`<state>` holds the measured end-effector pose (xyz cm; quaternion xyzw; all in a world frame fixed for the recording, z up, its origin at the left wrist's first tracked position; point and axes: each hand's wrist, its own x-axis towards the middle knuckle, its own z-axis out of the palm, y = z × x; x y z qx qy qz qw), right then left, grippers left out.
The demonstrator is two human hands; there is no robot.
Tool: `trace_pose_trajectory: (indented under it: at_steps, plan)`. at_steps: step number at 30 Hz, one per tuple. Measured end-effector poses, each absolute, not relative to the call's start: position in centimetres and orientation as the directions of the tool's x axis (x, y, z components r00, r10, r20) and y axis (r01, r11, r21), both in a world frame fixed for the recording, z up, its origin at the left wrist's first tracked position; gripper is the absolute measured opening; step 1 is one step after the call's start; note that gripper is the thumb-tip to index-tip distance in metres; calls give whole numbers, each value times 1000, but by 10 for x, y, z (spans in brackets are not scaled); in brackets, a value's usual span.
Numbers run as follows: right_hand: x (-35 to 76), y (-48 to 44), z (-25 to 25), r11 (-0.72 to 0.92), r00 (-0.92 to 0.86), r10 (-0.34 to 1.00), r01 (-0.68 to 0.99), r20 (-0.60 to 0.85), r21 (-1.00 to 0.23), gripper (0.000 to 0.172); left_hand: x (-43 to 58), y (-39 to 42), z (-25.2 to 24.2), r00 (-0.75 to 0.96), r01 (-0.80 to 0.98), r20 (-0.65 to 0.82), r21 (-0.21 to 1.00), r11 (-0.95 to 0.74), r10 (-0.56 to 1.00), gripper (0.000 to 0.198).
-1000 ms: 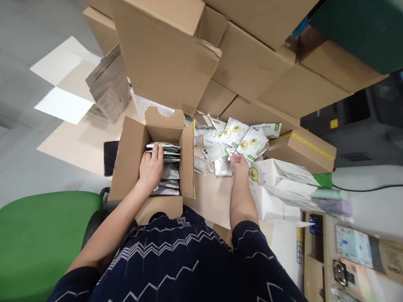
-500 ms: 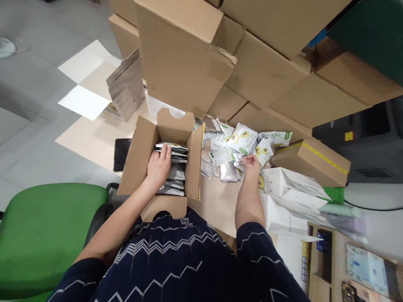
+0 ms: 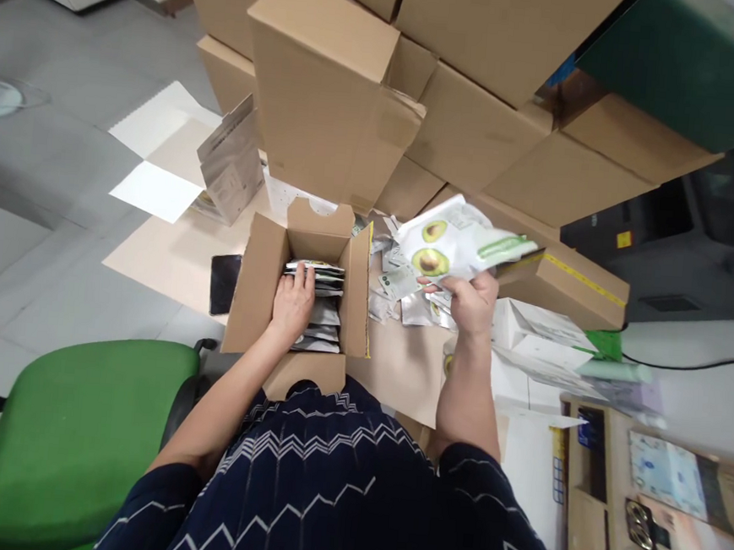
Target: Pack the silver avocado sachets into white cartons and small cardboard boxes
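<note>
My right hand (image 3: pixel 474 305) is closed on a white avocado packet (image 3: pixel 442 240), raised above a loose heap of packets (image 3: pixel 420 310) and tilted. An open cardboard box (image 3: pixel 258 279) stands before me with a row of silver-backed packets (image 3: pixel 324 312) standing on edge inside. My left hand (image 3: pixel 293 303) reaches into it, fingers stretched out and resting against the packets near the far end. Its thumb is hidden, and I see no packet lifted by it.
Large cardboard boxes (image 3: pixel 331 86) are stacked behind the heap. A yellow-taped carton (image 3: pixel 579 287) and white boxes (image 3: pixel 537 327) lie to the right. Left of the open box are a dark phone-like slab (image 3: pixel 223 283) and a brown paper package (image 3: pixel 231 163). A green chair (image 3: pixel 82 422) stands at lower left.
My right hand has risen from the heap with an avocado packet in its grip, and the packets it covered have shifted. My left hand stays in the box.
</note>
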<state>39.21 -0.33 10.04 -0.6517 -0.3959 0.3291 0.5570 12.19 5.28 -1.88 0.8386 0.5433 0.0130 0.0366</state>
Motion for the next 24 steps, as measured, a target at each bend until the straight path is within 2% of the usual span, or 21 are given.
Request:
trace_pose_trajectory:
  at_steps: [3, 6, 9, 12, 15, 17, 24]
  plan:
    - [378, 17, 125, -51, 292, 955, 359, 60, -932, 9, 121, 52, -20, 405, 912, -18, 76, -402, 914, 57]
    - [364, 45, 132, 27, 66, 994, 600, 83, -800, 12, 120, 52, -20, 410, 910, -10, 79, -408, 912, 59]
    - [347, 70, 128, 211, -198, 976, 791, 87, -574, 14, 119, 52, -21, 409, 910, -7, 84, -407, 913, 58]
    - [326, 88, 117, 389, -396, 917, 865, 44, -317, 19, 119, 53, -24, 401, 913, -4, 86, -399, 916, 55]
    - [308, 100, 108, 407, -419, 903, 906, -97, -119, 25, 117, 53, -27, 409, 911, 1, 58, -409, 912, 53]
    - [302, 105, 109, 383, -385, 907, 923, -168, -49, 28, 117, 53, -28, 416, 909, 6, 40, -416, 910, 52]
    - [297, 108, 111, 348, -342, 915, 937, -213, -10, 32, 118, 55, -27, 407, 912, 4, 57, -407, 913, 52]
